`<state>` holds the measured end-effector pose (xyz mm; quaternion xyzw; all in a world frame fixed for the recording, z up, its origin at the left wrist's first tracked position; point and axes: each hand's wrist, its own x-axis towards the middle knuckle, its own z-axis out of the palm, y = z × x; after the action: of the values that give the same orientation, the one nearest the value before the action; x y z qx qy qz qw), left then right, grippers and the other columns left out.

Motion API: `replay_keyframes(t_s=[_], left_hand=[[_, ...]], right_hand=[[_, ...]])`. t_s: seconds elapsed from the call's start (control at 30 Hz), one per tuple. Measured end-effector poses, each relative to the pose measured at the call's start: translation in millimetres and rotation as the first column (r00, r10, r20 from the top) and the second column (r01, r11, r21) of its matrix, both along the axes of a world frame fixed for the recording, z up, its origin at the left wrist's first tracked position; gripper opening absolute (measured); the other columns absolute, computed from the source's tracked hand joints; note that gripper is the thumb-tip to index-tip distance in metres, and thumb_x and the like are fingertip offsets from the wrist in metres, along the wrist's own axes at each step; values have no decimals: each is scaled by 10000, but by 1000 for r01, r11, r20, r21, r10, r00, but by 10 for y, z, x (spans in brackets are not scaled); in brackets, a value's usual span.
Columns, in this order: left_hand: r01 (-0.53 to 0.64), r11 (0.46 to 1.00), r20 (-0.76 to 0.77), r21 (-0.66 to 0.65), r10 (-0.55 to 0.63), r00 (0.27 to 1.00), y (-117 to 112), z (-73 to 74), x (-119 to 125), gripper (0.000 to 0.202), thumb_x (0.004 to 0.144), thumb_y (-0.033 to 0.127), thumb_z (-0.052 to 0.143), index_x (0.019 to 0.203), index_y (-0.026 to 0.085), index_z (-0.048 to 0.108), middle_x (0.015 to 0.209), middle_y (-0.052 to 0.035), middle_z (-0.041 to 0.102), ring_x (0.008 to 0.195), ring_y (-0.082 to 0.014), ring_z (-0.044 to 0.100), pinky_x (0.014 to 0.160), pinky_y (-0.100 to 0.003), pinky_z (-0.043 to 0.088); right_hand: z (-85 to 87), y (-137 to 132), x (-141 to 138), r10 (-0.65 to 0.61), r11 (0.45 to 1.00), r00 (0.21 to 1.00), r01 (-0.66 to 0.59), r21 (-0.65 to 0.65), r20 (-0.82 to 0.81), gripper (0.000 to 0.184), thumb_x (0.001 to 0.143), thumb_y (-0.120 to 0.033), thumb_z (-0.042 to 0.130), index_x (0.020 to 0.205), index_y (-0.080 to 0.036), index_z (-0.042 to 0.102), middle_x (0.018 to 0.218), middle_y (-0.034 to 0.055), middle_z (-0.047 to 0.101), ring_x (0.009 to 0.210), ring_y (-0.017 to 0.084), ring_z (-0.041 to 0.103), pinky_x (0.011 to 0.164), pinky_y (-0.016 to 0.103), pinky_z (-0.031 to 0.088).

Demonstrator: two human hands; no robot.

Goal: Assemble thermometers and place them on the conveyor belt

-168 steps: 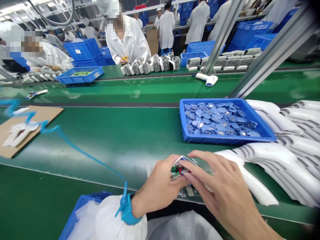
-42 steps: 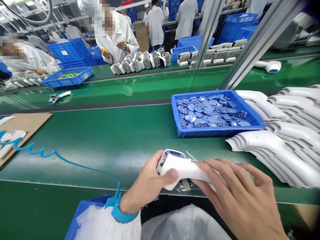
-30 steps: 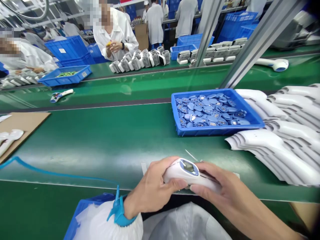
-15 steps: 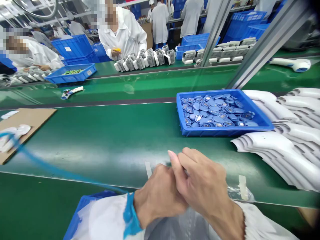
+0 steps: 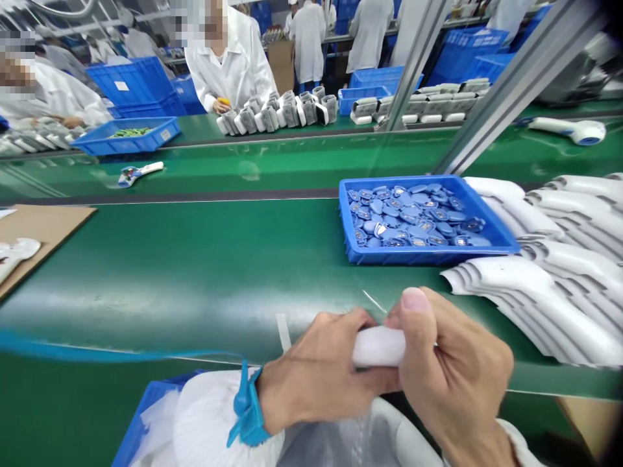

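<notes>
Both hands close around a white plastic part (image 5: pixel 378 346), which shows as a smooth rounded piece between them, just above the near edge of the green work surface. My left hand (image 5: pixel 326 370) wraps its left end, and a blue band circles that wrist. My right hand (image 5: pixel 452 363) grips the right end with the thumb raised on top. Most of the part is hidden by the fingers. A thin pale sliver (image 5: pixel 374 301) juts out beyond the fingertips; I cannot tell what it belongs to.
A blue tray (image 5: pixel 433 256) of blue oval pieces stands ahead to the right, beside stacked white curved shells (image 5: pixel 516 275). Cardboard (image 5: pixel 58 227) with white parts lies at left. A metal post (image 5: pixel 506 84) slants across. Co-workers in white coats (image 5: pixel 238 58) work across the line.
My hands have moved apart, the right one shifting rightward and turning its thumb up. The white part between them has come into view. The blue cord has swung lower.
</notes>
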<state>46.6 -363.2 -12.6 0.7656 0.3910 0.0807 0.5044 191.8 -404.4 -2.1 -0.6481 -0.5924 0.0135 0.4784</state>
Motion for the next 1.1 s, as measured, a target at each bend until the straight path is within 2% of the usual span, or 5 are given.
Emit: replay_keyframes(t_s=[0.23,0.53,0.83,1.0,1.1], left_hand=[[218,923,-266,316,-135,955,-183,-110,220,470,895,516,553,1098,100,641,867,-138,737,723,-369,724,681,-475,537],[-82,974,-168,209,119,979,186,130,-586,263,912,478,701,1021,243,657,923,14,715,817,-189,658,720,-295,468],[42,710,-251,702,192,949,152,-41,-433,118,911,237,700,997,202,628,967,-34,682,883,-249,606,757,-381,436],[-611,723,-6,321,647,762,219,-13,-588,379,798,473,810,985,205,617,824,1,658,721,-193,600,654,-301,441],[-702,705,119,-103,709,695,318,-24,-665,471,816,569,764,1018,181,591,869,-23,662,789,-198,627,683,-291,484]], right_hand=[[-9,-31,-12,8,995,998,-2,97,-70,399,1008,-157,523,612,-186,559,569,-32,547,521,60,518,536,246,386],[140,747,858,135,952,978,-84,-293,158,218,967,-394,625,918,-229,759,907,12,759,711,163,662,671,301,459],[-96,1691,814,395,860,738,-87,-503,547,153,689,-96,839,753,-129,703,737,90,681,656,191,603,634,314,382],[-50,1706,755,369,868,739,-58,-493,563,230,692,19,769,657,-148,616,699,71,629,605,162,559,624,315,328],[19,1704,770,328,878,778,-42,-476,536,243,774,-61,761,640,-155,583,635,51,593,570,151,528,605,313,315]])
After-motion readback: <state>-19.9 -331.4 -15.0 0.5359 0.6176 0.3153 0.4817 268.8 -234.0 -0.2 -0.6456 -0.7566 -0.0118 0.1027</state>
